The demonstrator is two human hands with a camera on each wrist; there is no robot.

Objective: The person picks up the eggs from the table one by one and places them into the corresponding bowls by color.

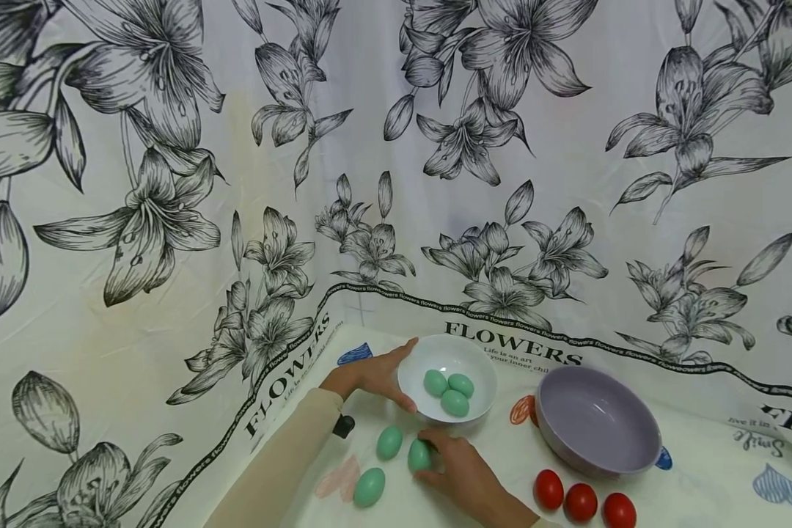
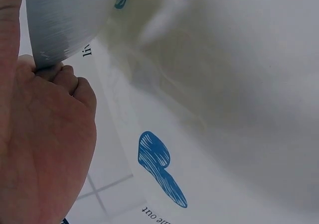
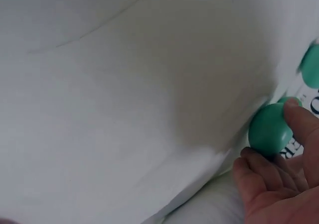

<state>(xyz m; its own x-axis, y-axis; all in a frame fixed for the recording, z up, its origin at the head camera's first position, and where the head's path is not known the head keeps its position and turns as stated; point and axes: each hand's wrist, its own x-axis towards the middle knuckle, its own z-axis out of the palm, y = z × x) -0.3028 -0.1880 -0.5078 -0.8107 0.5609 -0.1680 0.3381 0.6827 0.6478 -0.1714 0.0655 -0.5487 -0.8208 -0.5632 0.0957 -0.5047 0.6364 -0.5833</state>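
My left hand [image 1: 379,375] grips the side of a white bowl [image 1: 482,367], its thumb and fingers spread along the wall. Three green eggs [image 1: 455,402] lie inside that bowl. In the left wrist view, curled fingers [image 2: 82,92] meet the bowl's edge [image 2: 65,30]. Just in front of the bowl, my right hand [image 1: 462,469] holds another green egg [image 1: 419,456] between thumb and fingers. The right wrist view shows the held egg [image 3: 269,129] close up. Two more green eggs, one nearer the bowl [image 1: 389,443] and one nearer me [image 1: 369,488], lie left of the right hand.
A purple bowl [image 1: 597,418] stands to the right of the white one. Three red eggs [image 1: 581,502] sit in front of it. Underneath is a white printed cloth [image 1: 706,469], and a flower-patterned curtain [image 1: 369,147] rises behind and at the left.
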